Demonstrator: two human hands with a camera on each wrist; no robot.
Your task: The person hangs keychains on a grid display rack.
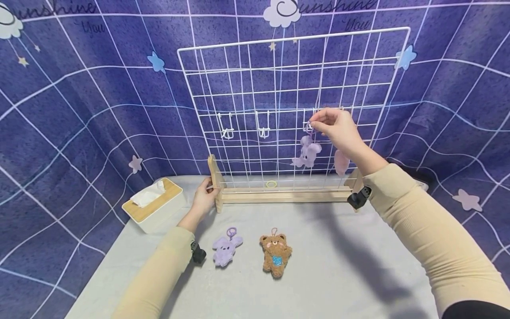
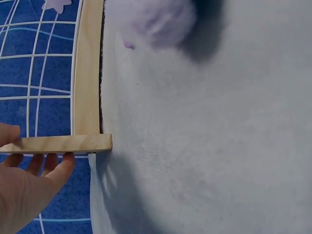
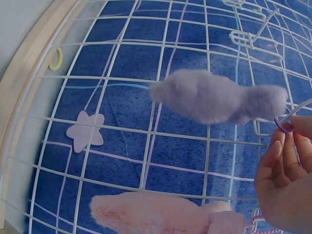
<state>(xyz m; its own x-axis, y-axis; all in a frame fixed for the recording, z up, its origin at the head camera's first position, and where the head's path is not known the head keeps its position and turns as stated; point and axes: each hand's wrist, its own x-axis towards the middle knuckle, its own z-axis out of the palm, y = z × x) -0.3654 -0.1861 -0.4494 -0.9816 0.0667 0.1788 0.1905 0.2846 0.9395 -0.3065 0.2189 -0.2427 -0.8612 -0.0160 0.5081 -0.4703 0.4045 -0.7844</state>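
My right hand (image 1: pixel 338 128) pinches the purple ring (image 3: pixel 283 127) of a purple plush keychain (image 1: pixel 309 153) against a white wire grid (image 1: pixel 275 102). The plush hangs below the fingers, close to a hook on the grid; whether the ring is on that hook I cannot tell. A pink plush (image 1: pixel 341 162) hangs beside it, partly behind the right wrist. With thumb and fingers on opposite sides, my left hand (image 1: pixel 204 198) grips the wooden end support (image 1: pixel 216 184) of the stand. On the table lie a purple plush keychain (image 1: pixel 225 250) and a brown bear keychain (image 1: pixel 276 254).
Two white hooks hang on the grid's left half, one hook (image 1: pixel 227 132) left of the other hook (image 1: pixel 264 131). A tissue box (image 1: pixel 152 204) stands at the left. A yellow ring (image 1: pixel 271 184) lies behind the wooden base bar (image 1: pixel 284 196). Patterned blue cloth (image 1: pixel 99 146) surrounds the table.
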